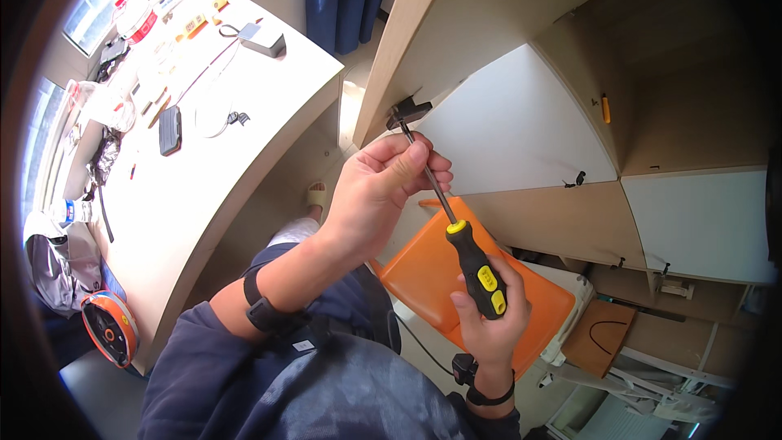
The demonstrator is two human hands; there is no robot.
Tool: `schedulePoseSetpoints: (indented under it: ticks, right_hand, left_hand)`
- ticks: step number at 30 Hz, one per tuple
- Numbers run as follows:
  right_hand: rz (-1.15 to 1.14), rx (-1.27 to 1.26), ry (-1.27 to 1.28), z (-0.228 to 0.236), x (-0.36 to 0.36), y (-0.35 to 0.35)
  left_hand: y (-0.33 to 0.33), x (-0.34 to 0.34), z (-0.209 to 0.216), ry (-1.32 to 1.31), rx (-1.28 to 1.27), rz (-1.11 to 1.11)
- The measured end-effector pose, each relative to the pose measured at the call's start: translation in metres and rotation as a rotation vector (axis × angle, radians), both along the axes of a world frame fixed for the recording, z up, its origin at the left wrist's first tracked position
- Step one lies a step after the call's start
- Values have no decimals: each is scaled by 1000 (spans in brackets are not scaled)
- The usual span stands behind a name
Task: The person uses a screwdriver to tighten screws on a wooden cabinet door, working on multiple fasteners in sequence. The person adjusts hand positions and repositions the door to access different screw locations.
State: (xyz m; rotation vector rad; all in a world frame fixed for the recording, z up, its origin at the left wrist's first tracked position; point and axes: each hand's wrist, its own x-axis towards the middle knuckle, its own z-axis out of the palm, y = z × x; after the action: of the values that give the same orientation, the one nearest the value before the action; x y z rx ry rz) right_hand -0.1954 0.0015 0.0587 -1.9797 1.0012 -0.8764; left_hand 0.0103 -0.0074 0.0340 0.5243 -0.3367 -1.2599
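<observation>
My right hand (pixel 493 310) is wrapped round the black and yellow handle of a screwdriver (pixel 471 261). Higher up, the thumb and fingers of my left hand (pixel 383 183) pinch its thin metal shaft. The shaft slants up and left to a small black fitting (pixel 409 112) at the edge of a light wooden cabinet panel (pixel 464 41). Whether the tip sits in a screw is too small to tell. A white cabinet door (pixel 521 122) lies just right of the fitting.
An orange chair (pixel 423 289) stands below my hands. To the left, a white table (pixel 269 81) carries a small grey box (pixel 262 38), a black case (pixel 170 130) and several loose items. A yellow-handled tool (pixel 605 108) lies in the open cabinet, and an orange-black reel (pixel 110 328) is at lower left.
</observation>
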Motion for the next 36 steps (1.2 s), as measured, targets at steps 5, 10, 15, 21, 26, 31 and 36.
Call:
schedulePoseSetpoints:
  ticks: [5, 10, 15, 21, 26, 31, 36]
  right_hand:
    - [14, -247, 181, 1, 2, -4]
    - [18, -442, 186, 3, 15, -6]
    - [-42, -451, 98, -3, 14, -6]
    - [26, 936, -460, 20, 14, -13]
    - [191, 1261, -684, 10, 9, -20]
    - [156, 949, -438, 15, 11, -14]
    - [63, 385, -131, 1, 12, -12]
  left_hand:
    - [-1, -3, -3, -1, 51, 46]
    - [0, -5, -4, -18, 109, 115]
    - [-1, -7, -4, -60, 135, 143]
    - [6, -6, 4, -13, -33, -4]
    - [9, 2, 1, -173, 5, -63]
    - [34, 39, 6, -1077, 213, 31]
    - [-10, 83, 3, -1132, -118, 659]
